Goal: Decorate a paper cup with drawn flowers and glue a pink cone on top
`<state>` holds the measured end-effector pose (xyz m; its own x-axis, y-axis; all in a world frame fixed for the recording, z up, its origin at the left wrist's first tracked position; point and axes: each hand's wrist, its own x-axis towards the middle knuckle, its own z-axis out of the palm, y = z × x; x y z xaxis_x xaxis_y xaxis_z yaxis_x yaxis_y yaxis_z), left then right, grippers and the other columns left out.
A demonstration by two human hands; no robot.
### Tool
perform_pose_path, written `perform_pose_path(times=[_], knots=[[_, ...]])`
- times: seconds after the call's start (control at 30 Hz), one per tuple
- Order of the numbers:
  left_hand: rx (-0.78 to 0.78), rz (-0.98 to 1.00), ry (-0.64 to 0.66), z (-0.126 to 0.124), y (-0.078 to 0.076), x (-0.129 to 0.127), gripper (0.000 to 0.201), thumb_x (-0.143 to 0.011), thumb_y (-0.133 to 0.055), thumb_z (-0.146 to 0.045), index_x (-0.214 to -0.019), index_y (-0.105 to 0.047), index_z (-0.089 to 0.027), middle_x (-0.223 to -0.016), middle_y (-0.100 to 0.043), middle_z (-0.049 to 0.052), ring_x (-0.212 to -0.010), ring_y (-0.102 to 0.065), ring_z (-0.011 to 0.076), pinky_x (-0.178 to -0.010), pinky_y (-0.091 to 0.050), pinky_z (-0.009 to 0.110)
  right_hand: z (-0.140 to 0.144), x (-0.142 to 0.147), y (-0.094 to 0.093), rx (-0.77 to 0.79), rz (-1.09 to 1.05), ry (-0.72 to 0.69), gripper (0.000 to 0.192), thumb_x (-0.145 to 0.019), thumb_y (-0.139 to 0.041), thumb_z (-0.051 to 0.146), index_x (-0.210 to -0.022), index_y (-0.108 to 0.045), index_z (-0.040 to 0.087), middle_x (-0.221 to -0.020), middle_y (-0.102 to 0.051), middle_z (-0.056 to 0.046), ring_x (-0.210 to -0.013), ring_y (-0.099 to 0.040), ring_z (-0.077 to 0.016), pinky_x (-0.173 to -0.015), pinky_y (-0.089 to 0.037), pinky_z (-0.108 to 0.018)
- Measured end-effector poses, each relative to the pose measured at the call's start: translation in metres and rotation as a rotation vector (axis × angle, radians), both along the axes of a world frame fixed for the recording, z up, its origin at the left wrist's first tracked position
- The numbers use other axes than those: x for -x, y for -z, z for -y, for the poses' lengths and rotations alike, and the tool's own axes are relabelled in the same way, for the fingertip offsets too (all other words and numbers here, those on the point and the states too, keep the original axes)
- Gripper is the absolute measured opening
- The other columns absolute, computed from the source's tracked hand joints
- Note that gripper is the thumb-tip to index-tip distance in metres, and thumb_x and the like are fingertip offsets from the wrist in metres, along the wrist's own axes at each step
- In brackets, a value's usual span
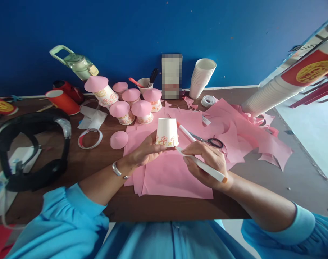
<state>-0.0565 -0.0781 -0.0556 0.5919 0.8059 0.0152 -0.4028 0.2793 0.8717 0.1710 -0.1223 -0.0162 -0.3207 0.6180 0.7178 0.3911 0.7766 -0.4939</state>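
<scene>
My left hand [147, 149] grips a white paper cup [166, 129], turned upside down, with red flowers and yellow-green marks drawn near its rim. In my right hand [207, 162] is a white marker [207, 169] with an orange end; its tip is at the cup's lower right edge. Both hands are above stacked pink paper sheets [177, 180]. Just beyond the right hand lie scissors [215, 142] and a second white marker [186, 132] with a red end. Left of the cup stand several decorated cups with pink cone tops [141, 108]; a loose pink cone [119, 139] lies nearer.
At the back are a phone [172, 77], a stack of white cups [203, 77], a cup of pens [145, 86] and a green bottle [79, 64]. Tape rolls [90, 139] and a black headset-like strap [31, 151] lie left. Pink scraps [274, 153] and a long cup stack [274, 90] occupy the right.
</scene>
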Motion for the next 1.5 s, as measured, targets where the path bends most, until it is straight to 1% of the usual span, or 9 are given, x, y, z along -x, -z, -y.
perform_pose_path(times=[0.27,0.53,0.67,0.9,1.13,1.37,1.5], knots=[[0.0,-0.007,0.0,0.0004,-0.0031,-0.0012,0.034,-0.087,-0.084,-0.025,-0.119,-0.075,-0.02,-0.11,-0.077,0.007,-0.104,-0.073,0.022,-0.098,-0.059,0.037,-0.0008,0.0023,-0.0001,-0.002,0.015,0.019,0.013,-0.097,-0.062,0.01,-0.099,-0.062,0.023,-0.075,-0.073,0.0,-0.063,-0.071,-0.014,-0.058,-0.056,-0.024],[-0.03,-0.025,0.017,-0.0006,0.0014,0.001,0.036,-0.088,-0.083,-0.027,-0.123,-0.074,-0.021,-0.114,-0.076,0.008,-0.109,-0.073,0.0223,-0.102,-0.059,0.037,-0.0021,0.0026,-0.0011,-0.015,0.018,0.026,0.014,-0.097,-0.062,0.01,-0.099,-0.062,0.024,-0.074,-0.073,0.0,-0.063,-0.072,-0.0144,-0.058,-0.057,-0.025],[-0.031,-0.024,0.017,-0.001,0.0008,0.0003,0.035,-0.088,-0.083,-0.027,-0.121,-0.074,-0.02,-0.113,-0.076,0.008,-0.106,-0.073,0.022,-0.099,-0.06,0.036,-0.0022,0.0025,0.0002,-0.009,0.019,0.014,0.014,-0.097,-0.061,0.009,-0.101,-0.062,0.023,-0.076,-0.072,0.001,-0.064,-0.071,-0.0139,-0.059,-0.057,-0.025],[-0.03,-0.017,0.01,-0.0007,0.001,0.0009,0.033,-0.088,-0.083,-0.027,-0.119,-0.074,-0.021,-0.109,-0.076,0.008,-0.102,-0.074,0.0225,-0.091,-0.06,0.035,-0.0014,-0.0012,0.0014,-0.004,-0.002,-0.05,0.016,-0.096,-0.061,0.009,-0.105,-0.062,0.022,-0.079,-0.073,-0.001,-0.067,-0.072,-0.0143,-0.06,-0.057,-0.024],[-0.018,-0.034,-0.001,0.0007,-0.0045,0.0004,0.036,-0.087,-0.084,-0.026,-0.121,-0.073,-0.021,-0.113,-0.076,0.007,-0.109,-0.073,0.0231,-0.104,-0.059,0.04,-0.0024,-0.0025,0.0009,0.001,0.001,-0.014,0.016,-0.095,-0.063,0.009,-0.103,-0.062,0.023,-0.077,-0.071,0.0,-0.065,-0.071,-0.0145,-0.059,-0.056,-0.024],[-0.003,-0.024,0.006,-0.0003,-0.0043,-0.0012,0.034,-0.085,-0.086,-0.025,-0.117,-0.075,-0.021,-0.109,-0.078,0.007,-0.104,-0.075,0.0227,-0.098,-0.063,0.039,-0.0028,-0.0022,0.0011,-0.002,0.012,-0.021,0.017,-0.094,-0.063,0.008,-0.102,-0.063,0.023,-0.078,-0.074,0.0,-0.065,-0.072,-0.0153,-0.059,-0.056,-0.025],[-0.015,-0.042,0.01,-0.0007,-0.0007,0.0005,0.031,-0.088,-0.085,-0.026,-0.117,-0.077,-0.019,-0.11,-0.079,0.008,-0.105,-0.075,0.0225,-0.1,-0.062,0.038,-0.0033,-0.0021,0.0006,0.0,0.015,-0.008,0.019,-0.094,-0.063,0.008,-0.103,-0.063,0.024,-0.079,-0.075,0.0,-0.066,-0.073,-0.0155,-0.062,-0.058,-0.025]])
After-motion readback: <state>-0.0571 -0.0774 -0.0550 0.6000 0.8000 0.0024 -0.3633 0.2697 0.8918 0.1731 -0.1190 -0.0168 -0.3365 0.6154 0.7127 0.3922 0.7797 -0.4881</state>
